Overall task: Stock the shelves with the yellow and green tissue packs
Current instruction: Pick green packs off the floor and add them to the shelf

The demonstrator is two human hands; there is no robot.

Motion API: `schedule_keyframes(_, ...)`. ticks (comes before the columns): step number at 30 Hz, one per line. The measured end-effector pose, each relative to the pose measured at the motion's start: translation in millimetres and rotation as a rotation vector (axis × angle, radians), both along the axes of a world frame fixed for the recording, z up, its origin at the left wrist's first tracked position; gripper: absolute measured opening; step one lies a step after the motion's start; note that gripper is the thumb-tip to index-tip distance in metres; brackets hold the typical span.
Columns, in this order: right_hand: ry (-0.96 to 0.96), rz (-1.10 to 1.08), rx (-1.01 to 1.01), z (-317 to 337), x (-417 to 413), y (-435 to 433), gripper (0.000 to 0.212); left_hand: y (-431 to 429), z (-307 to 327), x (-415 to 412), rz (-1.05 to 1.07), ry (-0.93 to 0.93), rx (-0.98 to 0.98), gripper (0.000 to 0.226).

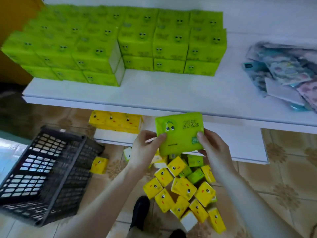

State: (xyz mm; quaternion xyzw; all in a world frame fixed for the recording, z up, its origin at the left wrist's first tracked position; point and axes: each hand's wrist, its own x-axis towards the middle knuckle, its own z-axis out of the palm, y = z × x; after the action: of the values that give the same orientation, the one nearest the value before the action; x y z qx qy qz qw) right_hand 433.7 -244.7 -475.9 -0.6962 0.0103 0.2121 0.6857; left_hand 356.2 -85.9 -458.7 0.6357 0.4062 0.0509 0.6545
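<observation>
I hold one green tissue pack in front of the upper shelf's front edge, face up. My left hand grips its left side and my right hand grips its right side, thumbs on top. Stacked green packs fill the back left of the upper white shelf. On the lower shelf stand a few yellow packs. A loose heap of yellow packs, with some green packs among them, lies on the tiled floor under my hands.
A black plastic crate lies tipped on the floor at the left, with a single yellow pack beside it. Clear-wrapped patterned packages lie on the upper shelf's right end. My dark shoes are near the heap.
</observation>
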Motion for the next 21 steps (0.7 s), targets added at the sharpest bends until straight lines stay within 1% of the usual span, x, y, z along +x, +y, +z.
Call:
schedule_keyframes(2, -0.008, -0.010, 0.026, 7, 14, 22, 0.009, 16, 1, 5, 0.056, -0.044, -0.155, 0.051)
schedule_keyframes(3, 0.000, -0.026, 0.073, 11, 21, 34, 0.017, 23, 1, 8, 0.104, -0.074, -0.251, 0.061)
schedule_keyframes(5, 0.029, -0.043, 0.169, 20, 34, 61, 0.043, 37, 3, 16, 0.206, -0.158, -0.399, 0.058)
schedule_keyframes(6, 0.048, -0.018, 0.174, 23, 39, 74, 0.050, 42, 4, 21, 0.254, -0.197, -0.450, 0.056)
schedule_keyframes(7, 0.072, 0.023, 0.144, 24, 42, 87, 0.048, 47, 6, 26, 0.296, -0.225, -0.493, 0.056)
schedule_keyframes(8, 0.104, 0.070, 0.098, 24, 43, 100, 0.037, 51, 6, 32, 0.323, -0.228, -0.512, 0.055)
schedule_keyframes(10, 0.122, 0.129, -0.017, 23, 43, 124, 0.013, 58, 5, 43, 0.318, -0.183, -0.512, 0.051)
schedule_keyframes(11, 0.100, 0.124, -0.068, 23, 47, 135, 0.011, 62, 4, 48, 0.286, -0.142, -0.507, 0.048)
schedule_keyframes(14, -0.055, 0.069, -0.157, 21, 73, 156, 0.018, 79, -2, 58, 0.085, -0.011, -0.407, 0.038)
schedule_keyframes(16, -0.193, 0.049, -0.292, 22, 93, 166, 0.029, 93, -8, 64, -0.036, 0.031, -0.316, 0.033)
schedule_keyframes(17, -0.235, 0.028, -0.354, 21, 101, 171, 0.034, 99, -10, 68, -0.063, 0.027, -0.294, 0.032)
schedule_keyframes(19, -0.236, -0.077, -0.409, 19, 113, 181, 0.042, 110, -12, 77, -0.078, -0.011, -0.299, 0.030)
schedule_keyframes(20, -0.170, -0.159, -0.360, 17, 116, 187, 0.039, 114, -13, 82, -0.078, -0.030, -0.308, 0.029)
schedule_keyframes(21, -0.067, -0.246, -0.241, 18, 118, 193, 0.029, 119, -13, 87, -0.074, -0.044, -0.320, 0.030)
